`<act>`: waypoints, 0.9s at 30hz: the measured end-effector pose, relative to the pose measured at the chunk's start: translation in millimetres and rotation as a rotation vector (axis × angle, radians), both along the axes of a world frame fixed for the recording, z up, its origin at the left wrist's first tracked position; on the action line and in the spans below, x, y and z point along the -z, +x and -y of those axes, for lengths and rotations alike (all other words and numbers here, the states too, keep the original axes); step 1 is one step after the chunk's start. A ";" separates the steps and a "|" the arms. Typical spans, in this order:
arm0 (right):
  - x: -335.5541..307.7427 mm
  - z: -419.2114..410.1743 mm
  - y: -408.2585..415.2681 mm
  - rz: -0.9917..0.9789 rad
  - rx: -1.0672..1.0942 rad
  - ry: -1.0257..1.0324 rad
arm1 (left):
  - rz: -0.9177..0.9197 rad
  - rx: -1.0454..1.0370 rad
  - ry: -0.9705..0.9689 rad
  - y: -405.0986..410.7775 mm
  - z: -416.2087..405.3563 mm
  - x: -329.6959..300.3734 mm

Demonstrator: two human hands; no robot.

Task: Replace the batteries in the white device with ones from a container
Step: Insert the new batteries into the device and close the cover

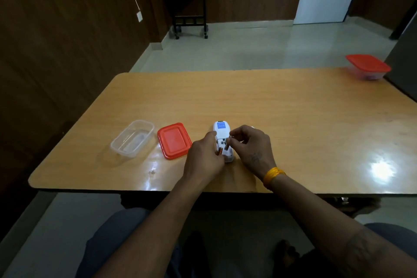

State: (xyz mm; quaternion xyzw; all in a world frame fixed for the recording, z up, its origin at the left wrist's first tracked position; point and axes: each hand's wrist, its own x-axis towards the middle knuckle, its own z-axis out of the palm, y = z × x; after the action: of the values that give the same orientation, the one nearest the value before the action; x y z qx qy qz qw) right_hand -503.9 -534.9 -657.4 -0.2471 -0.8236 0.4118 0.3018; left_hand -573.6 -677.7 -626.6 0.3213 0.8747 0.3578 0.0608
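The white device (222, 140) lay back-up on the wooden table (293, 124), near its front edge, with a blue label at its far end and its battery bay open at the near end. The left hand (203, 160) gripped the device along its left side, thumb up against the casing and fingers curled under the near end; a copper-coloured battery (218, 151) showed in the bay just beside those fingers. The right hand (250, 146) hovered over the right side of the device, its thumb and forefinger pinched together on a small item at the bay's edge; what that item was could not be told. A yellow band (273, 176) circled the right wrist.

To the left of the device sat a red lid (173, 141), and just beyond it a clear container (132, 138), open and uncovered. A 2nd container with a red lid (368, 66) stood at the table's far right corner, well apart from the hands.
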 end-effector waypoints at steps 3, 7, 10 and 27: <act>3.5 0.3 -8.0 0.022 0.000 0.028 | 0.032 0.005 -0.036 -4.0 -0.6 5.6; 8.4 3.1 -14.0 0.046 -0.022 0.059 | 0.107 0.003 -0.032 -11.0 -2.1 10.0; 12.8 4.8 -15.5 0.056 -0.022 0.143 | 0.125 0.014 -0.049 -15.1 -2.5 12.9; 10.0 15.1 -9.5 0.197 -0.079 0.478 | 0.084 0.000 -0.036 -15.0 -3.2 13.2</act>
State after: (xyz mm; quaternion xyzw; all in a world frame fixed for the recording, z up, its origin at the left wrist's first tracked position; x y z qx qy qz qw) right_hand -513.4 -549.9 -667.4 -0.1754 -0.9319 0.1910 0.2536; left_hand -588.6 -674.5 -639.8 0.3047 0.8778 0.3550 0.1033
